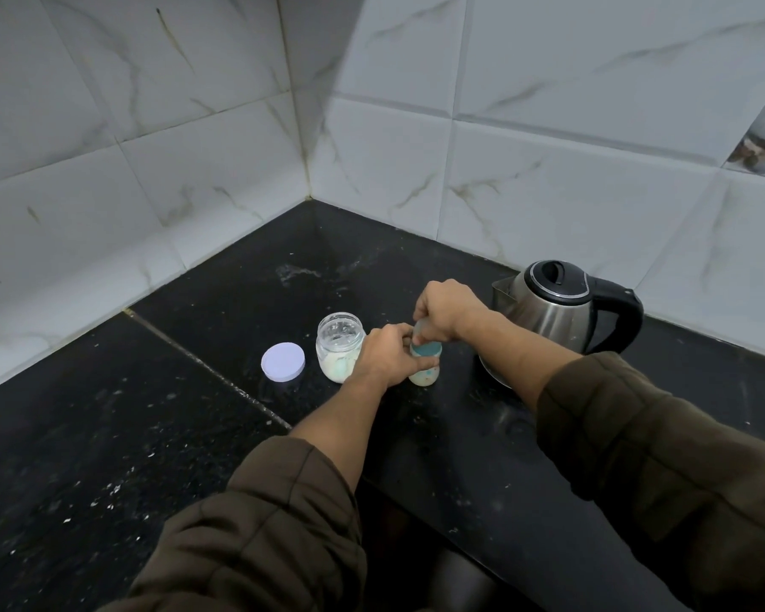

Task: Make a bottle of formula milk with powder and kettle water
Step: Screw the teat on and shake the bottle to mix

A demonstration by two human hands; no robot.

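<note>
On counter [107,413]: left hand [385,355] grips bottle [425,374]; right hand [447,311] pinches its top [418,332]; jar [340,346] at 9 o'clock, kettle [561,311] at 2.

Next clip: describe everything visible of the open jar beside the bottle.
The jar is small, round and clear, standing upright on the black counter. Its mouth is open; its pale round lid lies flat to its left. White powder fills the lower part. The left hand, gripping the bottle, overlaps its right edge; contact is unclear.
</note>
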